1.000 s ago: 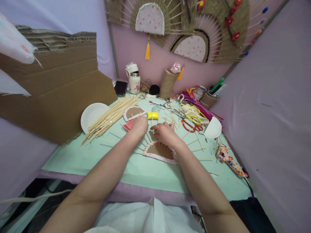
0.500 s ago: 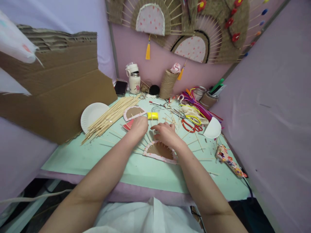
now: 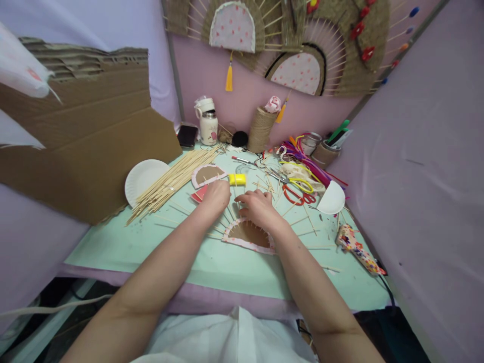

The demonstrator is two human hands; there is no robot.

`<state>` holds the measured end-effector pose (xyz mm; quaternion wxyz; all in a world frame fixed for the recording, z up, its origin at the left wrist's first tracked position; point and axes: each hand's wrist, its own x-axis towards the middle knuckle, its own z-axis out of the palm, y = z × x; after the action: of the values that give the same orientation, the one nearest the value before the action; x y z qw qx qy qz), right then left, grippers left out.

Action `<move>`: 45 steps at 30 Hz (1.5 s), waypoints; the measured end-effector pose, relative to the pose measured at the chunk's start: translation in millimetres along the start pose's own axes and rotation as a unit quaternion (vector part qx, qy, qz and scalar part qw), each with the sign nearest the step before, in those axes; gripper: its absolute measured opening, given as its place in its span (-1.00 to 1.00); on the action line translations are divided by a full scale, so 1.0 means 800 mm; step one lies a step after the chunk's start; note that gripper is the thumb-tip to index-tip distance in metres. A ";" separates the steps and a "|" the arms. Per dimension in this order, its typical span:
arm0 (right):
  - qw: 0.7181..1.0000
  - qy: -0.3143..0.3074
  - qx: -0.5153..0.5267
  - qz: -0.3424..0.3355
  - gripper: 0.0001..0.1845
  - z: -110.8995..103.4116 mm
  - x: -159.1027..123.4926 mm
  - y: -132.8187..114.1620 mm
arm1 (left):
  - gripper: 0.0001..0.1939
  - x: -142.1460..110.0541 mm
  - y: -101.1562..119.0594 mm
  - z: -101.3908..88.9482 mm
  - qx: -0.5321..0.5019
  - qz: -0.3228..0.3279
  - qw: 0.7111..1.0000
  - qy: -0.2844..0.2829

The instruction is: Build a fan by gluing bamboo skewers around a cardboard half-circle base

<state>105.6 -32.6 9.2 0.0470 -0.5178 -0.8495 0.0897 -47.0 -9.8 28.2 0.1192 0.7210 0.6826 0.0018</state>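
A half-round cardboard piece point(image 3: 250, 235) with a pink-spotted white edging lies on the table in front of me, thin wooden sticks point(image 3: 214, 227) fanning out from its curved side. Above the left part of this fan, my left hand point(image 3: 218, 194) is closed. Whatever its fingers hold is hidden behind the hand. My right hand point(image 3: 259, 207) rests over the top of the curve, fingers apart and reaching left across the sticks. Just beyond the hands lies a small yellow block point(image 3: 237, 179). A red piece point(image 3: 198, 194) shows partly behind my left hand.
Left of the hands are a bundle of sticks point(image 3: 176, 181), a white paper plate point(image 3: 143, 176) and a second half-round piece point(image 3: 208, 176). Red-handled scissors point(image 3: 298, 195), yellow-handled scissors point(image 3: 300, 184) and a flower-patterned glue gun point(image 3: 357, 249) lie right. A cardboard sheet point(image 3: 86, 146) stands left.
The camera view has shifted very slightly. Both hands and the half-round piece stay in practically the same place.
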 end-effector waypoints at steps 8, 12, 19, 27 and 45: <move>1.000 -0.008 -0.008 0.005 -0.70 -0.002 -0.001 -0.001 | -0.74 0.001 -0.001 0.003 0.007 0.005 1.000 0.001; 1.000 -0.006 -0.003 0.008 -0.70 -0.003 -0.001 -0.002 | -0.73 -0.002 0.001 0.000 0.010 0.007 1.000 0.003; 1.000 0.001 0.002 0.006 -0.70 0.000 -0.001 0.000 | -0.72 -0.001 0.002 0.000 0.016 0.014 1.000 0.005; 1.000 -0.001 0.004 0.012 -0.69 -0.002 -0.003 -0.004 | -0.72 -0.001 0.002 0.000 0.019 0.014 1.000 0.006; 1.000 -0.010 -0.005 0.013 -0.69 -0.003 -0.004 -0.005 | -0.74 0.001 -0.001 0.003 0.025 0.017 0.999 0.010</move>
<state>104.2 -36.5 12.7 0.0349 -0.5281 -0.8435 0.0912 -47.7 -9.0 25.6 0.0945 0.7352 0.6712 -0.0060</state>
